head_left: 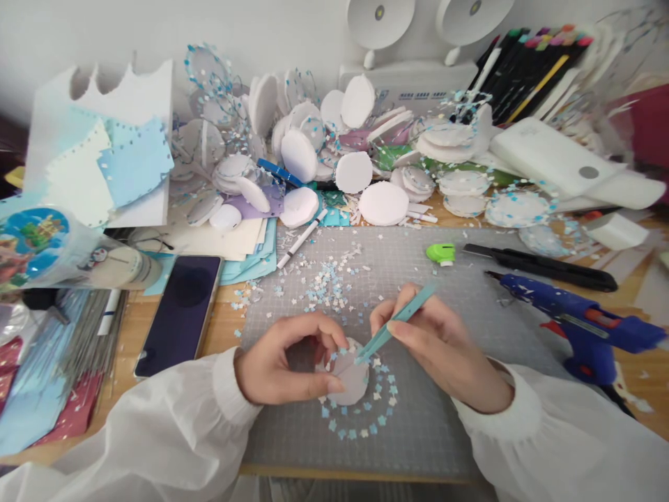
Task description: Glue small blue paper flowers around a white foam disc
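Head view: cup (112, 261) at left, cut off, contents unclear. Left hand (290, 355) half-curled, holding partly hidden disc (349, 382); right hand (431, 335) pinching tweezers (382, 336).

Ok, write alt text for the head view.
A person's right hand points teal tweezers at a white disc held by the left hand, over a grey mat where tiny blue and white stars lie in curved rows. Behind are more white discs; a blue glue gun lies at right.
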